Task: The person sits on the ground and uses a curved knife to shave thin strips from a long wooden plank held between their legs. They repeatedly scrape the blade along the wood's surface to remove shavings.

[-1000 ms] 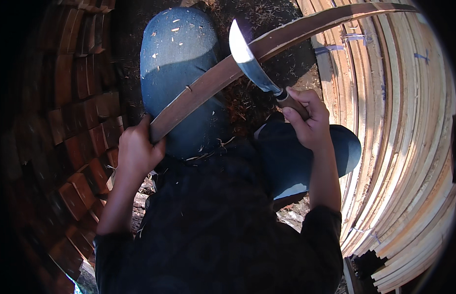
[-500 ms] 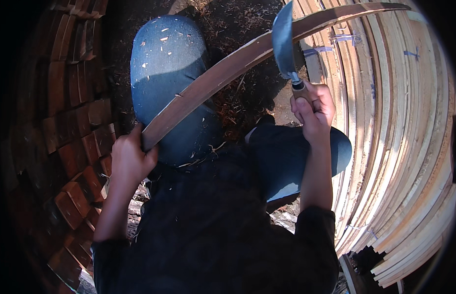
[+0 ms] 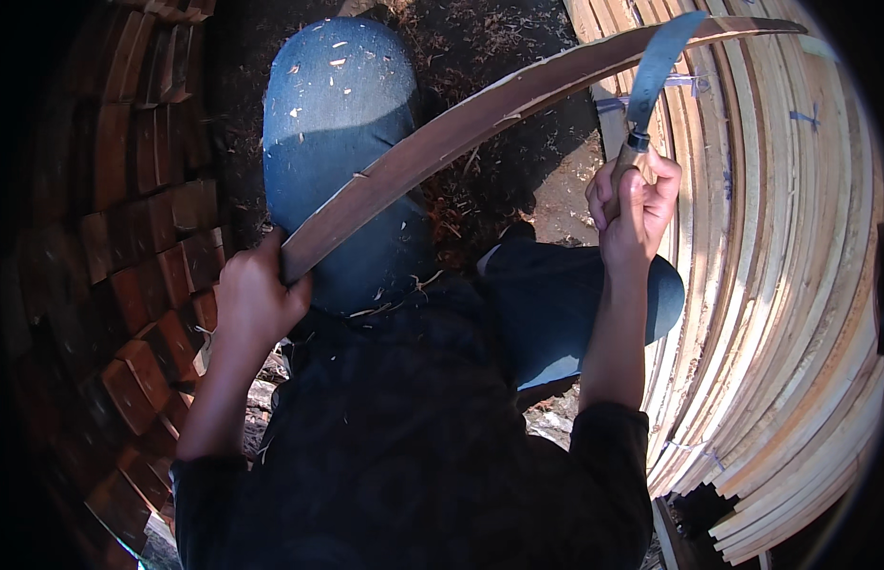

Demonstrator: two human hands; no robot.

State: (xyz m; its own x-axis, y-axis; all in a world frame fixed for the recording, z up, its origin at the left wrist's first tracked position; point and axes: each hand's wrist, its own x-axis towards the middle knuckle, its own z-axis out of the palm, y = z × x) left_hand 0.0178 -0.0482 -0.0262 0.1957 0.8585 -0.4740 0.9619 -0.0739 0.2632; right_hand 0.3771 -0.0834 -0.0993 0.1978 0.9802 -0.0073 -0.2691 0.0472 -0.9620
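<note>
My left hand (image 3: 257, 293) is closed round the near end of a long brown wooden strip (image 3: 451, 130). The strip runs up and to the right past my raised knee, and its far end reaches over the stacked wood. Splintery pale edges show along its sides. My right hand (image 3: 639, 201) grips the wooden handle of a broad-bladed knife (image 3: 658, 74), with the thumb along the handle. The blade points up and stands in front of the strip's far part; whether it touches the wood I cannot tell.
Long pale wooden strips (image 3: 774, 237), bundled with purple ties, are stacked on the right. Reddish-brown wood blocks (image 3: 148, 372) are piled on the left. My jeans-covered knee (image 3: 342, 85) carries small shavings. Dark ground (image 3: 489, 47) with scattered shavings lies ahead.
My right hand has moved the knife to the right, along toward the strip's far end, and the blade leans more rightward. The left hand keeps its hold on the strip.
</note>
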